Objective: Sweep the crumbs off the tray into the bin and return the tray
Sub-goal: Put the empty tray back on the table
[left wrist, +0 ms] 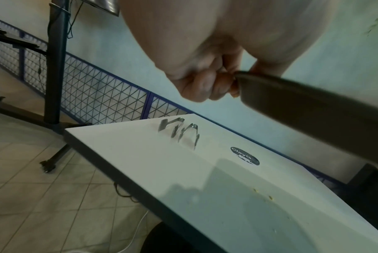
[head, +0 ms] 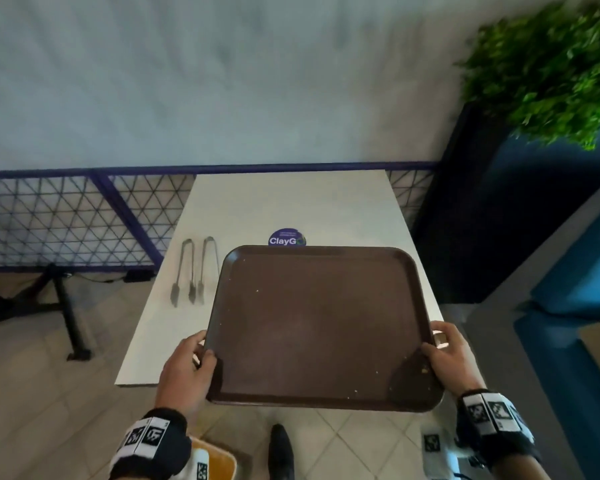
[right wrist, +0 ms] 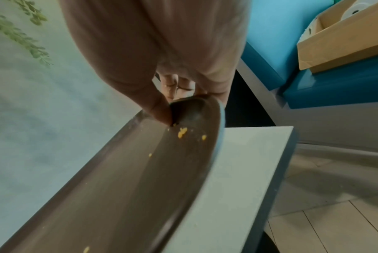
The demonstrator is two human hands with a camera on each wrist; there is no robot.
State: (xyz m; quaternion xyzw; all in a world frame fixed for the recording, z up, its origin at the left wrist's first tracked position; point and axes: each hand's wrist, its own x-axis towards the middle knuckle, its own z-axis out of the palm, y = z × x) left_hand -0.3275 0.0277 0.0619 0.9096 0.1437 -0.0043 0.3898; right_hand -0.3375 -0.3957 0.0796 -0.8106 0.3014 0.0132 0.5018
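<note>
A brown plastic tray [head: 319,323] is held above the near end of a white table [head: 291,206]. My left hand [head: 191,362] grips its left rim, thumb on top, fingers under the edge [left wrist: 205,89]. My right hand [head: 444,355] grips the right rim near the front corner, thumb on the tray floor [right wrist: 160,111]. A few yellow crumbs [right wrist: 182,133] lie by the right thumb and others dot the tray [head: 424,368]. Some crumbs [left wrist: 263,194] lie on the table under the tray. A tan bin [head: 215,459] shows at the bottom edge, below my left wrist.
Two metal tongs [head: 193,270] lie on the table left of the tray. A round purple sticker [head: 286,238] sits behind it. A blue mesh fence [head: 66,216], black stand [head: 66,306], blue bench [head: 568,271], plant [head: 548,67] and cardboard box [right wrist: 344,39] surround the table.
</note>
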